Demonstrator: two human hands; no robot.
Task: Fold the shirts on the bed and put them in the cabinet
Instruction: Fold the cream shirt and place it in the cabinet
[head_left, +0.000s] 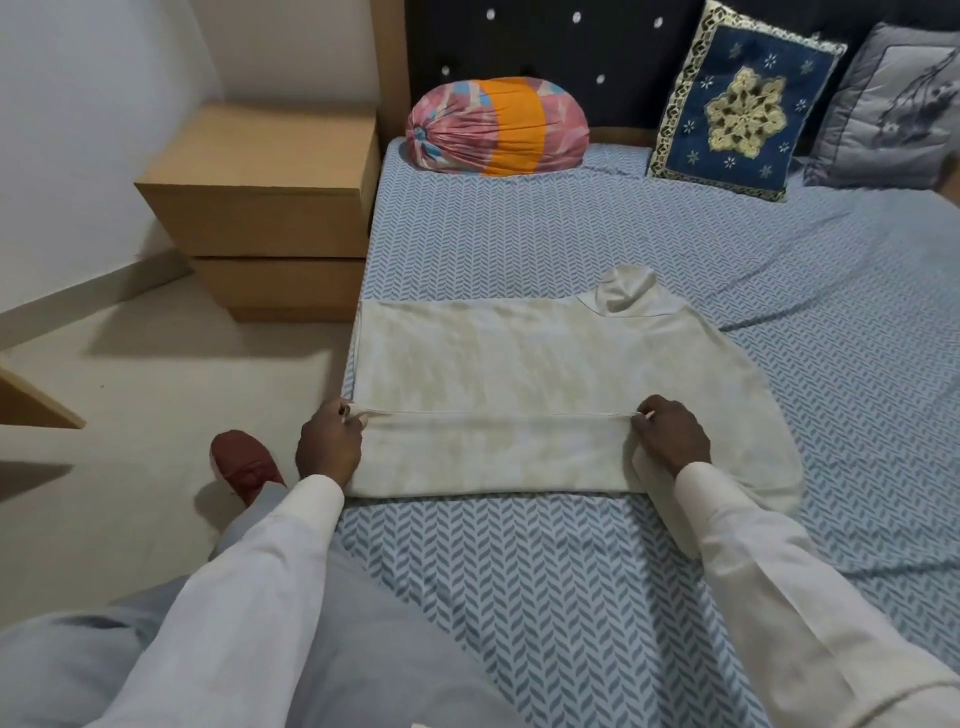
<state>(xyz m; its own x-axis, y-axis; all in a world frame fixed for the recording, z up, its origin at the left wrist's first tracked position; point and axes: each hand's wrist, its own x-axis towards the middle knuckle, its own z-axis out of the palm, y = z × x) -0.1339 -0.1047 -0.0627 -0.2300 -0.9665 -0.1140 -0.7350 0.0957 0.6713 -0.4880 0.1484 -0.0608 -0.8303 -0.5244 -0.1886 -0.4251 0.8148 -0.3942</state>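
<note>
Below, a pale shirt (519, 364) lies flat on the blue patterned bed (675, 249). Left hand (328, 447) and right hand (672, 434) each pinch its folded-over near edge. One sleeve is hidden beneath the right forearm; no cabinet can be made out with certainty.

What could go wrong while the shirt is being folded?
The shirt lies at the left edge of the bed, so it might slip toward the floor. The left hand and right hand pinch only the ends of the folded-over edge; if one grip slips, the fold may go crooked. The bunched sleeve at the far side could leave a lump.
</note>
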